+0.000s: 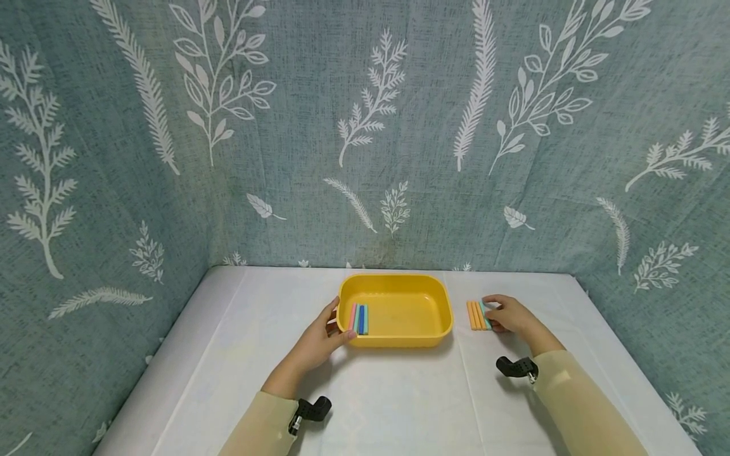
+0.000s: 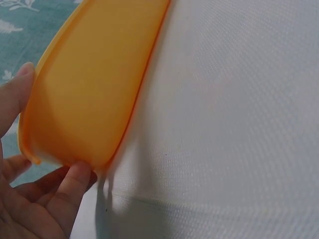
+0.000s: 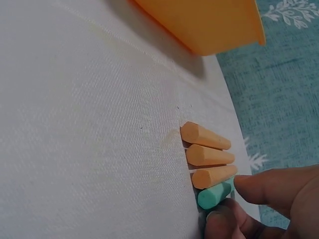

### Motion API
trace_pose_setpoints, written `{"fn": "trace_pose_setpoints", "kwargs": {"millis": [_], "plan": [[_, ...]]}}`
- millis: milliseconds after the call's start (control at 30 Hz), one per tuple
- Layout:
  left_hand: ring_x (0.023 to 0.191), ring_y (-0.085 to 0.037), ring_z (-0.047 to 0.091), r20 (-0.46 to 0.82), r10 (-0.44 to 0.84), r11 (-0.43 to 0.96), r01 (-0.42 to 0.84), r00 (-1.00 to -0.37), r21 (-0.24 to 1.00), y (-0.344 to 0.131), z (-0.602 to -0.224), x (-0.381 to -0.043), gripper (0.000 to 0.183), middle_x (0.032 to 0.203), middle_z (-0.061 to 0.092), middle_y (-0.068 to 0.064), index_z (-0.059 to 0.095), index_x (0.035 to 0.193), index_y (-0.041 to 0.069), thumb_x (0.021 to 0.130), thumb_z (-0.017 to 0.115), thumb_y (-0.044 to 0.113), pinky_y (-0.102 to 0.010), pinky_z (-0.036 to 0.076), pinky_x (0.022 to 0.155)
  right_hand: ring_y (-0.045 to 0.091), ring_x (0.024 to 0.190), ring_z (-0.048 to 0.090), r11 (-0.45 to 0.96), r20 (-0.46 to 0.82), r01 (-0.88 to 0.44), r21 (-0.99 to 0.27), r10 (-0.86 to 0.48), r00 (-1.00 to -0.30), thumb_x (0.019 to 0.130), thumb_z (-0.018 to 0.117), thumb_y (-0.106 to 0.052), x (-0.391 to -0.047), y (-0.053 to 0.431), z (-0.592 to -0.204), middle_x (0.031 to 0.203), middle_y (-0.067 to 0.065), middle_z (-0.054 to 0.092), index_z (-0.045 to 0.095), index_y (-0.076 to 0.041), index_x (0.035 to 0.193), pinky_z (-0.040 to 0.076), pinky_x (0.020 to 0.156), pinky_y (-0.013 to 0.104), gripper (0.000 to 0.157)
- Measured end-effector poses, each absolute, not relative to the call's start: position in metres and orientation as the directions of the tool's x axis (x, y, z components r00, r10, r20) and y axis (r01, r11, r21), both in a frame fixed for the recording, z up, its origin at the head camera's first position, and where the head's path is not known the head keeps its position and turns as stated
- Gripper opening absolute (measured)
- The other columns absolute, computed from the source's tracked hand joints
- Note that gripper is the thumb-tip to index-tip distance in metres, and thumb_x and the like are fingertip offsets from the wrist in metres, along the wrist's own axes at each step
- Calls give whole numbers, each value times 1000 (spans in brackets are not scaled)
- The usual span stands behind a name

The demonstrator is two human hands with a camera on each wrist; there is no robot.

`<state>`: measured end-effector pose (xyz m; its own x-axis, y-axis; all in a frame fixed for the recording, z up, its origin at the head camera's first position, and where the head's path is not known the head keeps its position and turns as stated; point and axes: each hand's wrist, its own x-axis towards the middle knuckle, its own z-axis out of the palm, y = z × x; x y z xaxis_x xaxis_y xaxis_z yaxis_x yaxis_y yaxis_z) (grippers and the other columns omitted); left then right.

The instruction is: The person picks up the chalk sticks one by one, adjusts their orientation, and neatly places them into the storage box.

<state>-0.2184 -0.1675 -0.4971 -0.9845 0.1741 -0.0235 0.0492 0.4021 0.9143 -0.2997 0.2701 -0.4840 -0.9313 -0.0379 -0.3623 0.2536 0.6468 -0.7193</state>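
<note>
Along the lower edge, beige sleeves (image 1: 582, 399) end at wrists wearing black curved mounts (image 1: 312, 408). Beyond them spreads white cloth (image 1: 399, 405), finely ribbed and creased. The left hand (image 1: 315, 342) grips the near left corner of a yellow tray (image 1: 407, 316), thumb at the front, fingers round the side. The tray looks smooth and plastic, a rounded rectangle with a rolled rim. Inside, at its left end, four slim sticks lie side by side: pink (image 1: 352, 316), green, blue (image 1: 362, 320) and green again. Right of the tray, on the cloth, the right hand (image 1: 516, 318) pinches a mint stick (image 3: 214, 195) between thumb and fingers, just beside three orange sticks (image 3: 213, 155), matte, chalky and blunt-ended. Behind hangs teal woven fabric (image 1: 308, 114) printed with white leaves.
</note>
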Motion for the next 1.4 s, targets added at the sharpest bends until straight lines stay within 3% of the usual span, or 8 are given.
{"fn": "trace_pose_setpoints", "kwargs": {"millis": [267, 467, 767, 1067, 1400], "plan": [[134, -36, 49, -37, 162, 402, 32, -986, 915, -168, -494, -216, 91, 155, 39, -20, 17, 162, 15, 93, 74, 30, -48, 44, 108, 19, 76, 58, 676, -364, 203, -708, -104, -925, 101, 56, -6, -299, 269, -483, 101, 17, 55, 40, 0, 151, 54, 63, 31, 53], [133, -37, 50, -36, 161, 414, 34, -986, 910, -168, -497, -217, 91, 154, 40, -21, 17, 162, 14, 93, 74, 31, -47, 44, 107, 19, 76, 59, 704, -373, 192, -683, -111, -921, 100, 57, -8, -301, 268, -483, 107, 19, 55, 41, 0, 150, 55, 63, 31, 53], [133, -38, 50, -27, 175, 408, 48, -984, 912, -167, -498, -217, 91, 153, 41, -22, 17, 162, 13, 93, 74, 32, -48, 44, 107, 20, 73, 60, 732, -371, 199, -651, -78, -925, 91, 67, -8, -300, 271, -483, 100, 16, 58, 46, 1, 145, 56, 63, 32, 59], [134, -38, 49, -32, 161, 416, 38, -986, 908, -167, -498, -216, 91, 153, 40, -22, 17, 162, 14, 93, 74, 33, -48, 44, 108, 21, 71, 56, 699, -326, 181, -692, -78, -942, 89, 66, -4, -296, 273, -484, 94, 14, 55, 48, 3, 135, 53, 61, 32, 50], [134, -37, 49, -35, 154, 418, 33, -987, 908, -166, -496, -216, 91, 154, 39, -22, 18, 162, 14, 93, 74, 34, -48, 44, 108, 21, 71, 54, 670, -273, 167, -723, -56, -960, 92, 62, -4, -292, 275, -489, 92, 12, 53, 45, 0, 137, 54, 60, 32, 49]]}}
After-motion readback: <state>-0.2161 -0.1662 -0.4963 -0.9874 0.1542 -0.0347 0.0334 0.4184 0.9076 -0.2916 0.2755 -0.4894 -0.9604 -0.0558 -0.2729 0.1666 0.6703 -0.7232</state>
